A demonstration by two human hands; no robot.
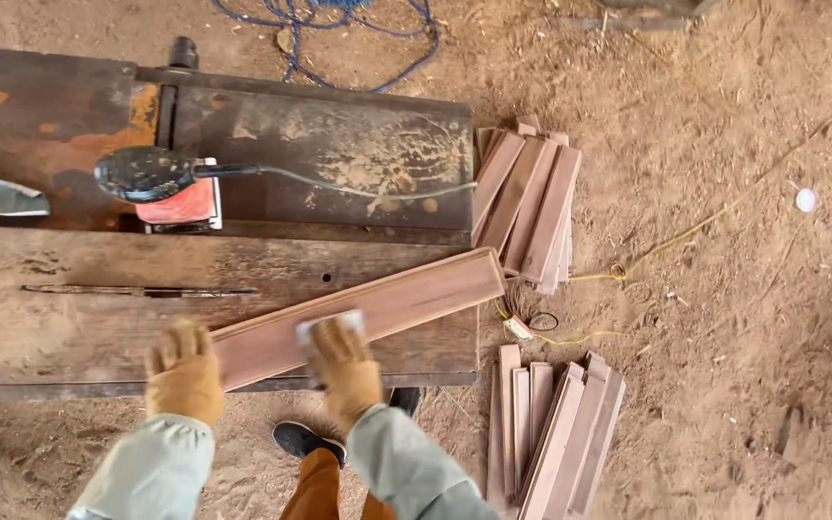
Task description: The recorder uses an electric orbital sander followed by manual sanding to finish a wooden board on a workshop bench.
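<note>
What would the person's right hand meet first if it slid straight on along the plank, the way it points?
Probably nothing on the long reddish wooden plank: the right hand points towards its far end, then the leaning stack of reddish boards.

The bench top (69, 318) left of the plank (358, 313) lay open apart from a thin dark strip (137, 290). Behind it, the power sander (161, 183) and its cord (358, 183) blocked passage, and stacked boards (527, 202) crowded the right end.

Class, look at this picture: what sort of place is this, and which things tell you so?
Probably an open-air woodworking yard: a worn workbench on a sawdust-strewn dirt floor, stacks of planks, and an electric sander.
</note>
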